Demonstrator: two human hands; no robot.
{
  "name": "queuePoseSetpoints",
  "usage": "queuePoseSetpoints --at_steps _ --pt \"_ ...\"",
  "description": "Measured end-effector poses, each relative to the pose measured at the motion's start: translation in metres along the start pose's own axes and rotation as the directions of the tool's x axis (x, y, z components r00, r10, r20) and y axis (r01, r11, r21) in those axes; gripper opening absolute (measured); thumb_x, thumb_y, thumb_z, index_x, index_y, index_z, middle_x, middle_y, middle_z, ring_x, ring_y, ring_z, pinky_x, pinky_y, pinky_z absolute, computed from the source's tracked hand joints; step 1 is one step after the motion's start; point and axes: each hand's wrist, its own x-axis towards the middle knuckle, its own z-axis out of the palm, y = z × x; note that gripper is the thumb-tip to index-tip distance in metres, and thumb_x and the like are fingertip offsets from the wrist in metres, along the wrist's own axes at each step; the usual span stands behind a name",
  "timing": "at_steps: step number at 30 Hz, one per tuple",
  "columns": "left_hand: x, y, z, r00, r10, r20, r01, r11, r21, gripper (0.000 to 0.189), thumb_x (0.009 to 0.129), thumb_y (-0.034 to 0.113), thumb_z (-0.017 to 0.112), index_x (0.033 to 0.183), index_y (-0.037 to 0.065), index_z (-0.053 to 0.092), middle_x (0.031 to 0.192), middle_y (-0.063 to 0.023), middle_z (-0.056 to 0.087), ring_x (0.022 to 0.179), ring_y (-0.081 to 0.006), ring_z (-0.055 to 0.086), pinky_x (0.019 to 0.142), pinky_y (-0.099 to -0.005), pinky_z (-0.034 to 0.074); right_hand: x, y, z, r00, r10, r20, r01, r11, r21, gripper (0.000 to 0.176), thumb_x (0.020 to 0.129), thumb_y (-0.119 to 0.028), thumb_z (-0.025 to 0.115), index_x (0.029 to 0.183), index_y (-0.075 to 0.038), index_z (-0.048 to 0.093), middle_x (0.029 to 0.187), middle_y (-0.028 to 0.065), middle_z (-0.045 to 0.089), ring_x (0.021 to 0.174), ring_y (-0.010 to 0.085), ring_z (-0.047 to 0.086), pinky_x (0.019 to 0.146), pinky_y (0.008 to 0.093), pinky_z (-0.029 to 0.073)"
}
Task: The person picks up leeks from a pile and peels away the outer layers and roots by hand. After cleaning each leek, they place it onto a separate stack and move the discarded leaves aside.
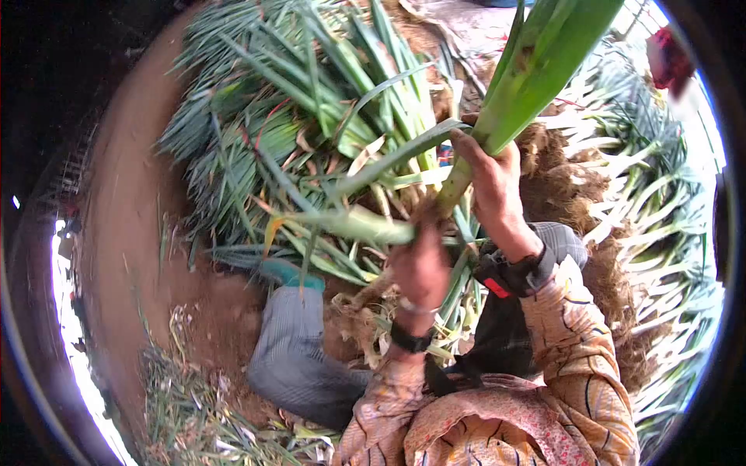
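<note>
A thick green leek point(497, 116) slants up from the middle of the head view. My right hand point(497, 182) is closed round its stalk, thumb along the near side. At the leek's lower end, my left hand point(421, 268) is blurred by motion. Its fingers look closed on a pale outer leaf point(357, 225) that sticks out to the left. The leek's root end is partly hidden by this hand. Another loose leaf point(404, 155) bends left from the stalk near my right hand.
A large heap of untrimmed leeks point(311, 101) lies ahead and left. On the right, leeks with roots and pale stalks point(637, 202) lie in a long row. Leaf scraps point(210, 419) cover the ground at lower left. My bent leg point(291, 349) rests on the soil.
</note>
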Motion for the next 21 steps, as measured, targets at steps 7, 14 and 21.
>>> queuePoseSetpoints --at_steps 7,14,21 --pt "-0.119 -0.160 -0.061 0.656 -0.721 0.224 0.498 0.636 0.590 0.024 0.088 0.027 0.051 0.101 0.011 0.063 0.080 -0.0168 0.065 0.074 -0.0361 0.062 0.063 -0.0429 0.049 0.034 -0.037 -0.058 0.997 -0.040 -0.073 0.041 0.999 0.019 0.030 0.078 -0.008 0.063 0.106 0.000 0.055 0.088 0.0051 0.058 0.079 0.0128 0.054 0.071 0.0268 0.044" --pt "-0.027 -0.122 -0.058 0.730 -0.512 0.454 0.253 0.819 0.516 0.067 0.076 0.024 0.066 0.134 0.019 0.033 0.104 -0.0208 0.059 0.089 -0.0378 0.059 0.070 -0.0444 0.047 0.027 -0.045 -0.071 0.984 -0.003 0.180 -0.008 0.998 0.057 0.036 0.074 -0.007 0.068 0.106 0.001 0.056 0.091 0.0066 0.061 0.083 0.0148 0.057 0.076 0.0287 0.047" --pt "0.073 0.031 -0.026 0.634 -0.198 0.747 0.767 0.281 -0.577 0.038 0.082 0.024 0.066 0.111 0.001 0.056 0.095 -0.0028 0.060 0.080 -0.0096 0.052 0.069 -0.0239 0.043 0.008 -0.046 -0.046 0.915 0.140 0.378 -0.204 0.969 0.136 0.046 0.072 -0.011 0.071 0.113 -0.001 0.053 0.100 0.0063 0.059 0.092 0.0155 0.055 0.083 0.0300 0.045"
